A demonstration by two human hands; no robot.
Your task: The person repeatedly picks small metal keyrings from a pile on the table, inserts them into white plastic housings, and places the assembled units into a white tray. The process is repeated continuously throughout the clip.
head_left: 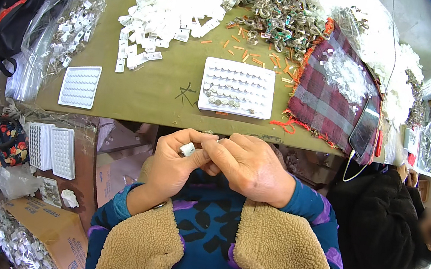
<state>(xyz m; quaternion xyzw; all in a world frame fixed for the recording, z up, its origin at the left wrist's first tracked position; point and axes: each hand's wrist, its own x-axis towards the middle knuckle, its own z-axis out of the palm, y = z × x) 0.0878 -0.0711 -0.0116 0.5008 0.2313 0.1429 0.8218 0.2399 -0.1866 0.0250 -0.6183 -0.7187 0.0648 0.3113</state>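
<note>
Now, in the head view, the left hand [175, 157] clasps a small white piece [187, 149] just off the table edge, meeting the right hand [255, 167]; whatever the right pinches, I can't tell. Light, steady pressure should suit such tiny work, wrists braced close. Beyond, a white tray [269, 95] of round parts sits on the green tabletop [144, 91], a dark-clad co-worker [378, 229] off right.

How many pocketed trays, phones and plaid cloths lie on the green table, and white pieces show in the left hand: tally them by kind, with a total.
White rectangular plastic trays: 2
Black rectangular phone: 1
Maroon-and-grey plaid cloth: 1
Small white piece in the left hand: 1
Total: 5
</note>
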